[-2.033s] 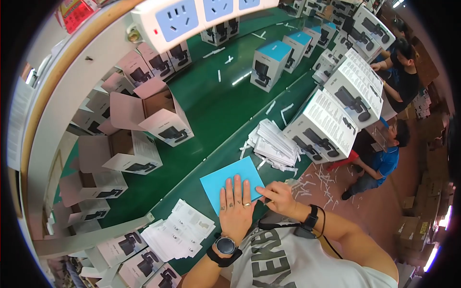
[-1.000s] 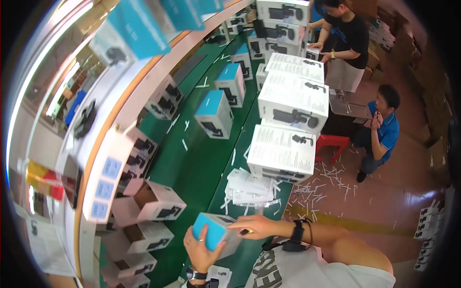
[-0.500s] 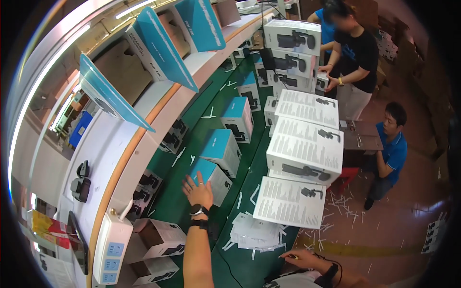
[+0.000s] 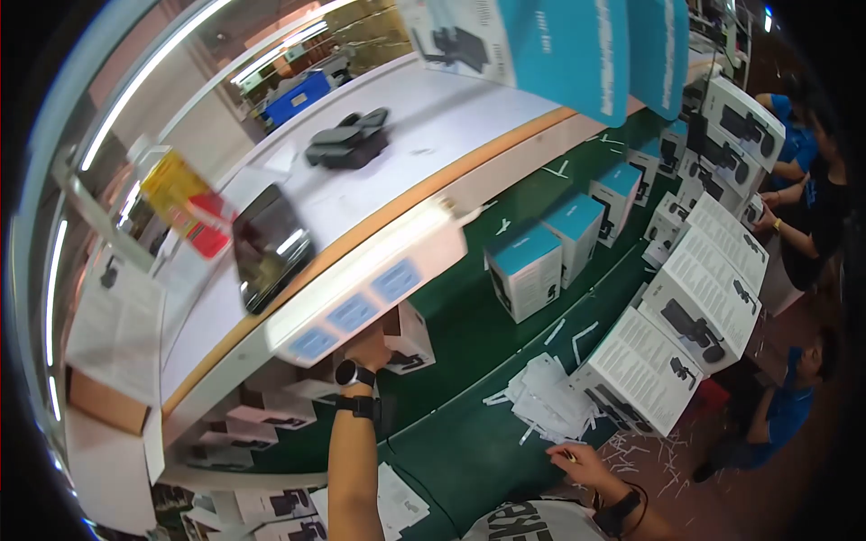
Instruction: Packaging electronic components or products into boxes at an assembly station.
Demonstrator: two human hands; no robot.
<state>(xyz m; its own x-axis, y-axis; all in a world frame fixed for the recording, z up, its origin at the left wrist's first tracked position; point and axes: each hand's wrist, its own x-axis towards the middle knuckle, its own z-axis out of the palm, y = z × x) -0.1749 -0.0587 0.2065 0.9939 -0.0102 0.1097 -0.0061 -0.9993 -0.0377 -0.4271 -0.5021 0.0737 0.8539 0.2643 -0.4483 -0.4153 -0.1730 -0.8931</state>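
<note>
The worktop [image 4: 469,444] is deep green. The box [image 4: 410,341] just below the frame's centre is white with a dark printed picture; right of centre, a row of boxes [image 4: 525,275] pairs teal tops with white sides. Far right, white cartons [image 4: 636,374] bear black pictures and grey print lines. The power strip [image 4: 363,281] is cream-white with blue panels; upper left, a package [image 4: 188,200] shows yellow and red.

Box [image 4: 414,339] right of left hand [image 4: 368,348]; phone [image 4: 269,251] on shelf [image 4: 442,135].
</note>
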